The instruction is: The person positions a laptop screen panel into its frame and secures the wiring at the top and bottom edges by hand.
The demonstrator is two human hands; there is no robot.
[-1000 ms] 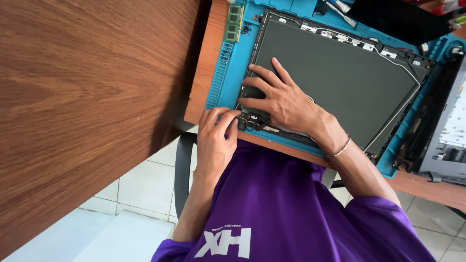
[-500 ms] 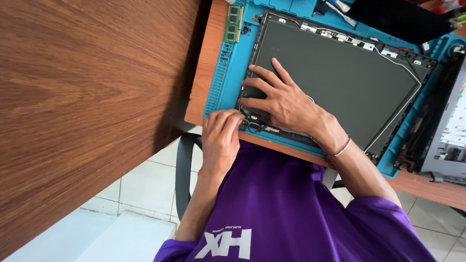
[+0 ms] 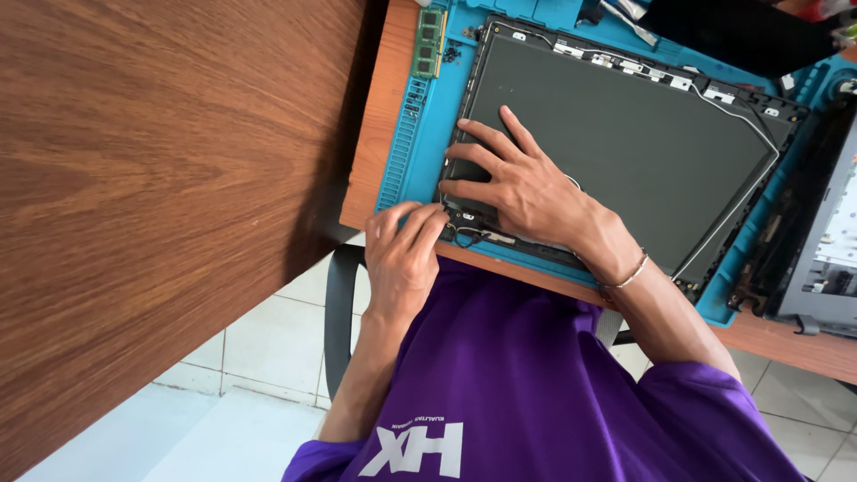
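The right hand [image 3: 527,192] lies flat and open on the dark screen panel [image 3: 625,143]. Its fingers are spread out and it holds nothing. The left hand [image 3: 402,259] is at the near left corner of the panel, just beside the right hand. Its fingers are bent and touch that corner, but I cannot tell if they grip anything. The panel lies on a blue mat [image 3: 403,143] on the wooden table [image 3: 379,116]. A green memory stick [image 3: 430,43] lies at the far left of the mat.

Display panel [image 3: 625,125] on work mat [image 3: 402,152]
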